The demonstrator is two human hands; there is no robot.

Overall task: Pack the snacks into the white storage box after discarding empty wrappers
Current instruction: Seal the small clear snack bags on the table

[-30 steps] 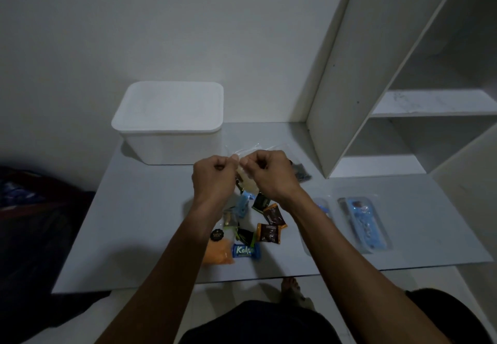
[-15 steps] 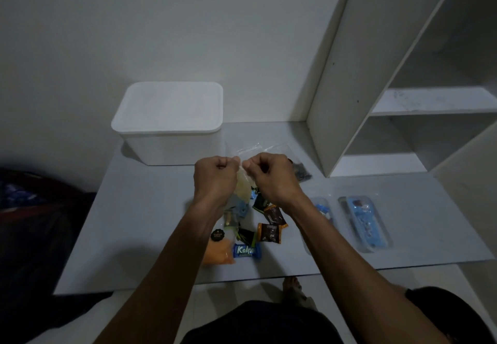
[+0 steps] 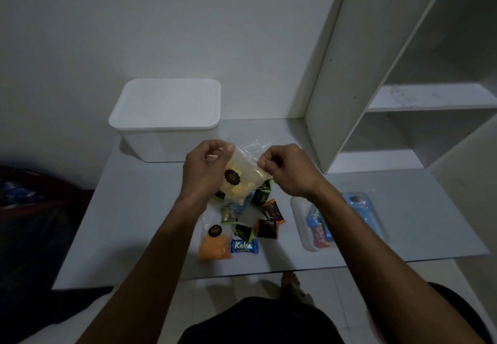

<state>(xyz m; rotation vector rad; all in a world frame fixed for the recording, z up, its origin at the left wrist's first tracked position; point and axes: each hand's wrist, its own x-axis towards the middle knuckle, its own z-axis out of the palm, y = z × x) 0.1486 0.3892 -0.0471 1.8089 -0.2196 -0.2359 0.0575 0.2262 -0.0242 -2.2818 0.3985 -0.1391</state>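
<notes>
My left hand (image 3: 205, 167) and my right hand (image 3: 285, 167) pinch the top corners of a clear bag of pale yellow snacks (image 3: 240, 182) with a round black sticker, held above the table. Below it lie several small wrapped snacks: an orange snack bag (image 3: 213, 246), a blue Kalpa bar (image 3: 244, 245), brown chocolate packets (image 3: 269, 227) and dark green packets (image 3: 260, 195). The white storage box (image 3: 166, 123) stands behind with its lid on.
Two clear plastic trays with blue wrappers lie to the right, one (image 3: 316, 232) partly under my right forearm, the other (image 3: 360, 209) beyond it. A white shelf unit (image 3: 403, 101) rises at the right. The grey table (image 3: 129, 222) ends near my body. A crumpled clear wrapper (image 3: 252, 143) lies behind the hands.
My hands have moved apart, stretching the top of the yellow snack bag, which now hangs in plain sight between them.
</notes>
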